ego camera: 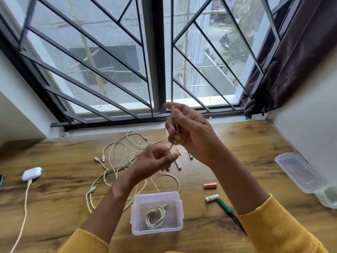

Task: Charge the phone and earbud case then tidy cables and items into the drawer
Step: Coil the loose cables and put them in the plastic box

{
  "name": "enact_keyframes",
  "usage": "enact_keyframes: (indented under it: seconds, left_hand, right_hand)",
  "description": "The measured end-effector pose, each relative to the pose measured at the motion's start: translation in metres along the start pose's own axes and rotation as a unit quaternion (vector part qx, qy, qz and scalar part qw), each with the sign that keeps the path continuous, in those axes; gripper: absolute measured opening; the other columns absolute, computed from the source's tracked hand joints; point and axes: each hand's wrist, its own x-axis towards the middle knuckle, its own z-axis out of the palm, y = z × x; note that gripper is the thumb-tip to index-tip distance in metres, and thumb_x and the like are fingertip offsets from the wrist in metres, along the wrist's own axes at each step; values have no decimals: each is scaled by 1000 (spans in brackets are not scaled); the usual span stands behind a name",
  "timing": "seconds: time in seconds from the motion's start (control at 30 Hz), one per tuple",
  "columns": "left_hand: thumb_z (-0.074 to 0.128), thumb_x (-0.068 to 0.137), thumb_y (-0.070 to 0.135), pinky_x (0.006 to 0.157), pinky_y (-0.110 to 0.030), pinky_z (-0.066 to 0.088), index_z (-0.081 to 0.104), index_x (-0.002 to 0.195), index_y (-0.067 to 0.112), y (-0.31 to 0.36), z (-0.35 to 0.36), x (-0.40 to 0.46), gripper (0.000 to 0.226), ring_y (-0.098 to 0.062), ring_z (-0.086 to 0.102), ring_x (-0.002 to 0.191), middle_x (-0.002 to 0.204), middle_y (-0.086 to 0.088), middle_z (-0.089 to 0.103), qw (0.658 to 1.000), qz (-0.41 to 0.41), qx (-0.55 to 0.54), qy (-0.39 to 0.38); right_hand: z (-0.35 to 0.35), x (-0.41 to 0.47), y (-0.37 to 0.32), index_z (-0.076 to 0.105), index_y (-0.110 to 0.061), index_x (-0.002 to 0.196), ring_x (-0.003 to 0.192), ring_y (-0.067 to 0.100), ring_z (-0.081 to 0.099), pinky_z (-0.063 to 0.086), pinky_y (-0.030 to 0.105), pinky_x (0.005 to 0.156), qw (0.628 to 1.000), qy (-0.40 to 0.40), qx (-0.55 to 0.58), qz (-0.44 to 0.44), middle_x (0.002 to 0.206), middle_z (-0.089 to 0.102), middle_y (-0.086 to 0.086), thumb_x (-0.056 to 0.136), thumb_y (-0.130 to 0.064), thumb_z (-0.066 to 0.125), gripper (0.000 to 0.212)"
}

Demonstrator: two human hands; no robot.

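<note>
Beige cable is running between your hands above the table: your right hand is gripping its plug end, your left hand pinching lower down. You're coiling it; next, it probably goes into the plastic box beneath your hands.

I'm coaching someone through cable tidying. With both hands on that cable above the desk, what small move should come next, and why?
Probably wind the next loop: the right hand holds the cable near its end, and the left hand pinches it lower down, while the rest trails into the loose tangle on the desk. One coiled cable already lies in the open plastic box, so this one likely follows.
</note>
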Motion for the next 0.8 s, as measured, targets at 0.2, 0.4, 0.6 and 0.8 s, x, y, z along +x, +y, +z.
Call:
enact_keyframes:
  seconds: [0.2, 0.4, 0.6, 0.8]
  left_hand:
    - [63, 82, 34, 66, -35, 41, 51, 68, -1, -3, -44, -24, 39, -23, 48, 65, 60, 1, 44, 996, -33, -77, -38]
    - [59, 76, 43, 71, -28, 45, 52, 79, -17, -2, -62, -33, 61, -21, 52, 71, 74, -18, 44, 992, -64, -100, 42]
    - [55, 85, 24, 71, -42, 36, 49, 68, 14, 18, -64, -26, 20, -28, 43, 73, 70, -10, 44, 992, -60, -100, 42]
    - [58, 90, 34, 62, -30, 40, 49, 75, -2, 8, -61, -17, 41, -26, 39, 70, 72, -13, 44, 996, -62, -50, 48]
  right_hand:
    - [10, -9, -4, 60, 5, 120, 60, 17, 45, 32, 38, 58, 990, -132, 8, 42, 70, 48, 12, 111, -10, 37, 28]
    - [27, -5, -1, 49, -1, 122, 63, 29, 63, 49, 60, 71, 983, -175, -42, -32, 72, 65, 17, 110, -23, 34, 29]
    - [31, 9, 13, 60, 0, 100, 51, 19, 32, 38, 42, 55, 996, -70, -48, -27, 58, 35, 4, 112, -37, 31, 49]
    - [34, 10, 8, 36, -17, 74, 49, 16, 16, 17, 38, 51, 994, -87, 59, 15, 55, 23, -4, 109, -40, 31, 42]
